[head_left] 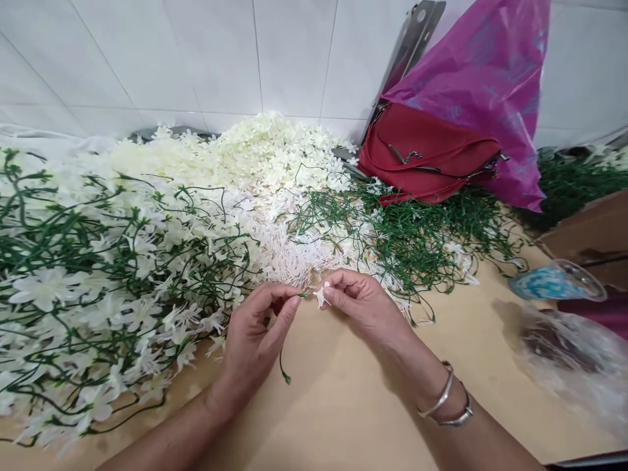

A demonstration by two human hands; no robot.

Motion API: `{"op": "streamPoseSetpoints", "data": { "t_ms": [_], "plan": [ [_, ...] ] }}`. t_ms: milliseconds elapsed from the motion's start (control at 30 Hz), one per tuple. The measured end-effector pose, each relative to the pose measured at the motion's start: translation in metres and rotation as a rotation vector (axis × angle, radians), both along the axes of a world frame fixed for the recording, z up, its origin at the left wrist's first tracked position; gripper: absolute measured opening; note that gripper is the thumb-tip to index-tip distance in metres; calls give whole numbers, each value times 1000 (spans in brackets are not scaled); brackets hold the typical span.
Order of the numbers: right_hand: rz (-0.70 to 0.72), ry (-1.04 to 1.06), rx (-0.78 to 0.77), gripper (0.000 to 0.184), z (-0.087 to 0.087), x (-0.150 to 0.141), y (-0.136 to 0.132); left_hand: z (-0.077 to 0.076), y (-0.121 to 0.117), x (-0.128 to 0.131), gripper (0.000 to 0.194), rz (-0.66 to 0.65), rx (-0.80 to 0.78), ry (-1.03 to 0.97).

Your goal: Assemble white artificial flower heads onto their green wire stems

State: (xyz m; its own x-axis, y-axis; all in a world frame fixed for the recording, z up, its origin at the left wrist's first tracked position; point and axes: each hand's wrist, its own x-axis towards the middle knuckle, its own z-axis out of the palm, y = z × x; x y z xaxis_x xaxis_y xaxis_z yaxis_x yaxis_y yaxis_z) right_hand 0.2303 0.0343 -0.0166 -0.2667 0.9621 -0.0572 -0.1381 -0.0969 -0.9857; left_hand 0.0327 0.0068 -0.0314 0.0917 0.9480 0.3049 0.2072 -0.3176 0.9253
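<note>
Between thumb and fingers, my left hand [262, 330] pinches a green artificial flower stem [284, 374]. One end of the stem points right, and the other hangs below the hand with a small green tip. My right hand [363, 304] is closed on a small white artificial flower [322, 296]. The flower and the stem's end are very close together; I cannot tell whether they touch. Just behind both hands lies a heap of thin white flower centres [289, 255]. Loose green stems [412, 242] are piled beyond my right hand.
Finished-looking white flowers on green stems [142, 261] cover the left side. Cream petals [279, 147] are heaped along the tiled wall [294, 59]. To the right are a red bag [426, 154], a purple plastic bag [490, 72], a blue-patterned cup [554, 282] and a clear plastic bag [574, 366].
</note>
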Motion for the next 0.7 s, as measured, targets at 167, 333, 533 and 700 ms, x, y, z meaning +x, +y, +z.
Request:
{"op": "streamPoseSetpoints", "data": {
  "t_ms": [167, 333, 533, 700],
  "plan": [
    [6, -35, -15, 33, 4, 1, -1, 3, -1, 0, 11, -29, 16, 33],
    [29, -87, -4, 26, 8, 0, -2, 4, -1, 0, 11, -42, 69, 81],
    [51, -68, -4, 20, 10, 1, -3, 5, -2, 0, 11, -37, 34, 65],
    [67, -70, 17, 26, 8, 0, -3, 5, -1, 0, 10, -41, 51, 88]
  ]
}}
